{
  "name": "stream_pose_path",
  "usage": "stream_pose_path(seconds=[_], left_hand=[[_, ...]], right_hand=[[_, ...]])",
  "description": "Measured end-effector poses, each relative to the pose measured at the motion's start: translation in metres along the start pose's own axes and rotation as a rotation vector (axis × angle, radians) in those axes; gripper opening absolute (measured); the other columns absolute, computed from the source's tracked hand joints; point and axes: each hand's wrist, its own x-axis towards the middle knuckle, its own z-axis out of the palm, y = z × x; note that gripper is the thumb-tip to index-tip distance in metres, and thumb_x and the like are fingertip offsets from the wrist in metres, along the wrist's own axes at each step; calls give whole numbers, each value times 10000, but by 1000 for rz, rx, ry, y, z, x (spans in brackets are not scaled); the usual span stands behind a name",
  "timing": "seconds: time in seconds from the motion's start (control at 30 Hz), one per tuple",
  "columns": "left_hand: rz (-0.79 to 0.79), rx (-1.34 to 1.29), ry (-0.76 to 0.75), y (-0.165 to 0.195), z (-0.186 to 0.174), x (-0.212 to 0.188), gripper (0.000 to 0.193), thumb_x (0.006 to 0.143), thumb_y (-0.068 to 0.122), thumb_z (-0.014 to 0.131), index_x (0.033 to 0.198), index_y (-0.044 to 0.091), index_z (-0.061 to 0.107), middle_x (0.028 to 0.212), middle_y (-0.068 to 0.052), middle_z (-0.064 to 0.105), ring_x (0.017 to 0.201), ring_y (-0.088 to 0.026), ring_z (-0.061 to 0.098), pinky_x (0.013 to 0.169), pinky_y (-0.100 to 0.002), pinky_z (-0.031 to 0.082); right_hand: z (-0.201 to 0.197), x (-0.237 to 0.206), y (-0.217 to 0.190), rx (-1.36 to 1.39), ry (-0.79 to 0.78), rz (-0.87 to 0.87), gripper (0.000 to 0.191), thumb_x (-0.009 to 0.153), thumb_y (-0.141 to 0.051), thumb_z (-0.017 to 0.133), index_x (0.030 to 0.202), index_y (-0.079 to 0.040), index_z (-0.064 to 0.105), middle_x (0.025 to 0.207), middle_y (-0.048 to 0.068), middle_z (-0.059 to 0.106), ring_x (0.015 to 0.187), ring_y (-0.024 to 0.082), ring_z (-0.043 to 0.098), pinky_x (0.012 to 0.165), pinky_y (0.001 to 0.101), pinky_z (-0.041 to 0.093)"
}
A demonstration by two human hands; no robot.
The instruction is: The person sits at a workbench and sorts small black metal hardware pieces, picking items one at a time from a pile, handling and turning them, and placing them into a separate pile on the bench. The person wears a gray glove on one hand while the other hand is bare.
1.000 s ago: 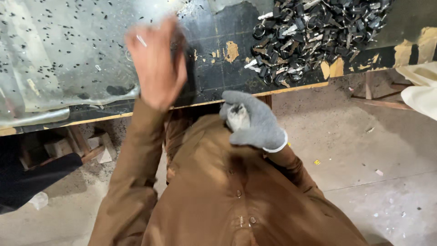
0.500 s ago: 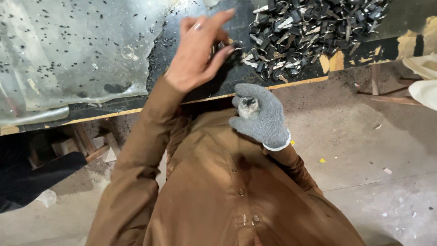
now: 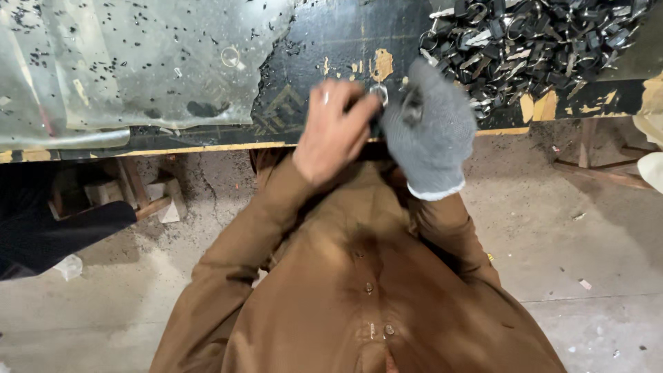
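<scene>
The bare left hand (image 3: 335, 131) and the grey-gloved right hand (image 3: 431, 131) meet at the near edge of a black worktable (image 3: 324, 48), seen from a head camera looking straight down over a brown buttoned shirt (image 3: 359, 276). The left hand's fingers are pinched together on a small metal ring (image 3: 378, 92), with a dark piece under it that is mostly hidden. The gloved hand is curled shut against the same spot, a small dark metal part (image 3: 412, 110) showing at its fingertips; how the 2 pieces fit together cannot be told from this angle.

Just beyond the hands, at the table's far right, lies a heap of small dark metal parts and rings (image 3: 539, 38). A scuffed clear plastic sheet (image 3: 124, 69) speckled with black bits covers the table's left side, where 1 loose ring (image 3: 230, 56) rests. Bare concrete floor (image 3: 594, 228) shows on either side of the person.

The step in hand appears to be joining a ring to a metal part, both hands bracing the work close together. The next move looks to call for a steady pinch and a small, precise twist or press, since the pieces are tiny and the glove likely dulls the right hand's feel.
</scene>
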Motion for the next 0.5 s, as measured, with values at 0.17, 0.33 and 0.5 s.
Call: stream_pose_path(seconds=[0.17,0.33,0.5], left_hand=[[-56,67,73,-32,16,9,396,922,48,704,1305,88,613,1134,-58,630,1063,-275,561,995,-438,364],[-224,-13,183,-22,18,-9,246,908,52,727,1142,107,676,972,-50,608,976,-257,579,933,-419,355],[-207,-63,119,-30,18,-10,290,806,-34,671,1057,106,704,888,-36,586,927,-250,569,916,-411,348]], right_hand=[[12,1,-9,-155,-76,-174,248,982,-126,726,1154,-38,570,941,159,599,898,379,592,820,518,439],[16,-7,-3,-15,3,-257,299,914,-111,718,1184,-48,605,1028,153,654,962,398,611,844,480,473],[22,6,-4,-95,-77,-323,277,919,-95,707,1179,-59,617,1084,144,656,991,391,606,860,478,464]])
